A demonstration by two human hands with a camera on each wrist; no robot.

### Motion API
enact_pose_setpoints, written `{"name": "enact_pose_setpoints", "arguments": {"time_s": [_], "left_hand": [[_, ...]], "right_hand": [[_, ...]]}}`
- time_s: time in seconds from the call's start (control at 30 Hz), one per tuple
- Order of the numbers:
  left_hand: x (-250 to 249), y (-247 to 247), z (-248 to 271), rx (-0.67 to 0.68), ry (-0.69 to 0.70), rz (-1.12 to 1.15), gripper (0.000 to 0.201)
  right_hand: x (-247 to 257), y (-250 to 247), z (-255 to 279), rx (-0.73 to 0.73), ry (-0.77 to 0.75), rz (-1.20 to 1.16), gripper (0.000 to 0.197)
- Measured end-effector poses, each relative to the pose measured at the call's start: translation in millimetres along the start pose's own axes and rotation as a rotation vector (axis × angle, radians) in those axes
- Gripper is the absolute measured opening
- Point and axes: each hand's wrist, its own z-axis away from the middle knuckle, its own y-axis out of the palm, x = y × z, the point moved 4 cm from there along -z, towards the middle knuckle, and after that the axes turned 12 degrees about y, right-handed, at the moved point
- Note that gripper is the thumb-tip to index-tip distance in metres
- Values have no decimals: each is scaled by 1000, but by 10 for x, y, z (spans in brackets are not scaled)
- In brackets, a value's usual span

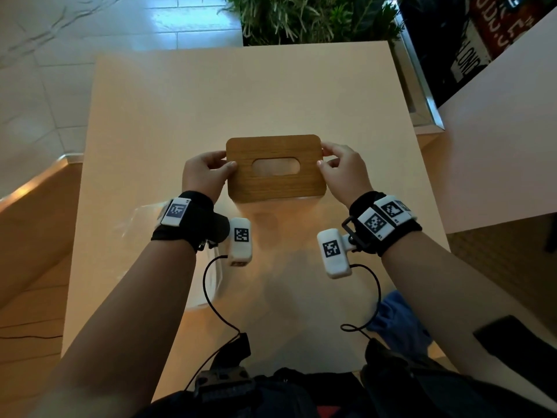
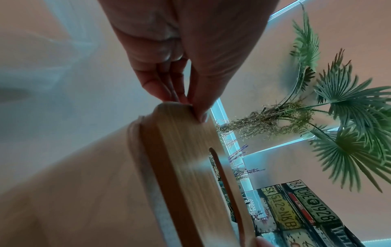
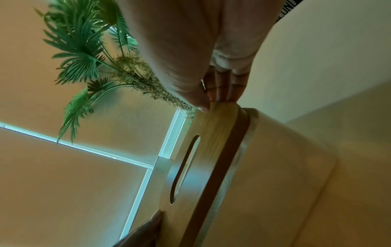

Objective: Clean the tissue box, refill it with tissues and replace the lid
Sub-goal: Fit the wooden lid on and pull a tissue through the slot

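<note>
A wooden lid (image 1: pixel 275 182) with an oval slot sits level on top of the tissue box, near the middle of the pale table (image 1: pixel 211 101). My left hand (image 1: pixel 208 171) pinches the lid's left end, thumb on top and fingers at the edge. My right hand (image 1: pixel 340 167) pinches the right end the same way. In the left wrist view the thumb and fingers clamp the lid (image 2: pixel 186 150) over the pale box body (image 2: pixel 84 192). The right wrist view shows the lid (image 3: pixel 213 150) resting on the box (image 3: pixel 275 175), a thin seam between them.
A clear plastic wrapper (image 1: pixel 141 218) lies on the table under my left wrist. A blue cloth (image 1: pixel 398 318) lies at the table's near right. A potted plant (image 1: pixel 307 16) stands behind the far edge, and another pale surface (image 1: pixel 497 131) rises on the right.
</note>
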Motion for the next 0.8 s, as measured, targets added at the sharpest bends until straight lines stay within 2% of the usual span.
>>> {"name": "enact_pose_setpoints", "arguments": {"time_s": [0.13, 0.37, 0.8], "left_hand": [[19, 39, 0, 39, -1, -12, 38], [18, 41, -17, 21, -23, -57, 36], [78, 78, 36, -6, -60, 105, 39]], "right_hand": [[3, -8, -10, 5, 6, 23, 42], [-36, 43, -14, -1, 15, 73, 43], [-24, 46, 22, 7, 23, 63, 47]]}}
